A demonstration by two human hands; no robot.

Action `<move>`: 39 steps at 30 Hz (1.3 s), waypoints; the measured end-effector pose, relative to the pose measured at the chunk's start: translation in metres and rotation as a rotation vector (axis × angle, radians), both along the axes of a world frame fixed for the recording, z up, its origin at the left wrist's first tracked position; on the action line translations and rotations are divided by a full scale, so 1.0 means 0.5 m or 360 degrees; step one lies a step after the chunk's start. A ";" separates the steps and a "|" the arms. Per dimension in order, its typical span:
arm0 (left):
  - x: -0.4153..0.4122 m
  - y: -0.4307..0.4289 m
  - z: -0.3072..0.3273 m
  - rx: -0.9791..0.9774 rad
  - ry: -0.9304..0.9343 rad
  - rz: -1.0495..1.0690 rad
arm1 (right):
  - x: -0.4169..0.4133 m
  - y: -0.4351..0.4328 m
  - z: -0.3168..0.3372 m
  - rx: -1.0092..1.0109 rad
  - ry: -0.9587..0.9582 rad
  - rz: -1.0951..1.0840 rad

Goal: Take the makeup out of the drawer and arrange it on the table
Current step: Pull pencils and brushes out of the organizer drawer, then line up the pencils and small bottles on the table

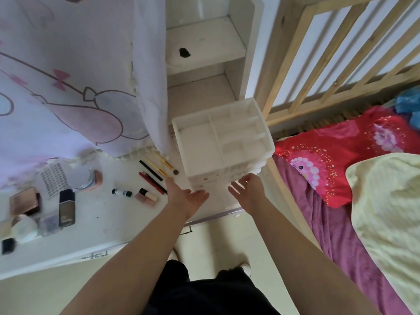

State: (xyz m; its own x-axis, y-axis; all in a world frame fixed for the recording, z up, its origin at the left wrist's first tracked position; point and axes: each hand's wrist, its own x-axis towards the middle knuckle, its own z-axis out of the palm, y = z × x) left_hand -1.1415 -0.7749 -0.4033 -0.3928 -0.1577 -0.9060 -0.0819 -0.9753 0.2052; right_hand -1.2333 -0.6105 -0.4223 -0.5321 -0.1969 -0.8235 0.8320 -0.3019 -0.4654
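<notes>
Makeup pencils (152, 181) diagonal, tips perhaps far-left.

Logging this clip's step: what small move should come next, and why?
Probably grip a drawer front of the organizer and pull: left hand and right hand are open just before it, its top trays look empty, makeup lies on the table.

A white shelf (205, 45) stands at top centre, with a dark blot (184, 52) on one board. Left of the shelf hangs a pale cloth (68, 87) printed with pink bows and a cartoon figure. Right of the shelf rises a wooden rail (284, 53), with white wall (327, 42) behind its slats. Lower right of the shelf lie a red pillow (341, 155), a purple sheet (329, 223) and a yellow blanket (386, 212). Cream floor (204, 244) spreads below the shelf. The light is soft and even.
</notes>
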 end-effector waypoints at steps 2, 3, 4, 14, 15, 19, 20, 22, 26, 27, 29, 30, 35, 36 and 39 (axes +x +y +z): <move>-0.007 -0.004 -0.002 0.0018 0.0021 -0.0017 | -0.007 -0.013 -0.001 0.0007 0.0012 0.0009; -0.007 -0.006 -0.007 0.0022 0.0033 -0.0054 | -0.005 -0.015 -0.001 0.0025 0.0011 0.0015; -0.006 -0.009 -0.011 0.0018 0.0042 -0.0092 | -0.002 -0.017 0.000 0.0036 0.0011 0.0021; 0.003 -0.053 0.013 -0.0197 -0.0012 -0.0630 | 0.018 -0.026 0.013 0.0052 0.0016 -0.0024; 0.008 -0.064 0.019 -0.0240 0.0004 -0.0695 | 0.023 -0.030 0.017 0.0119 0.0024 0.0012; 0.047 -0.146 0.036 -0.0682 -0.0033 -0.1033 | 0.066 -0.055 0.012 0.0425 -0.0103 0.0238; 0.058 -0.173 0.034 -0.0859 -0.0092 -0.1147 | 0.082 -0.066 0.009 0.0442 -0.0142 0.0297; 0.086 -0.230 0.028 -0.1245 -0.0265 -0.1394 | 0.117 -0.095 0.003 0.0497 -0.0147 0.0467; 0.167 -0.359 -0.018 -0.2151 -0.0537 -0.2086 | 0.188 -0.183 -0.001 0.0585 0.0001 0.0793; 0.192 -0.388 -0.037 -0.2306 -0.0550 -0.2252 | 0.203 -0.209 0.000 0.0611 0.0062 0.0873; 0.239 -0.433 -0.073 -0.2481 -0.0577 -0.2557 | 0.230 -0.263 -0.001 0.0681 0.0211 0.1034; 0.256 -0.447 -0.087 -0.2532 -0.0576 -0.2682 | 0.240 -0.290 -0.005 0.0727 0.0301 0.1111; 0.307 -0.485 -0.135 -0.2599 -0.0422 -0.3004 | 0.272 -0.403 -0.039 0.1129 0.0894 0.1724; 0.317 -0.489 -0.144 -0.2583 -0.0414 -0.3003 | 0.280 -0.422 -0.045 0.1155 0.0948 0.1808; 0.343 -0.497 -0.164 -0.2690 -0.0461 -0.2881 | 0.304 -0.469 -0.057 0.1107 0.0950 0.1926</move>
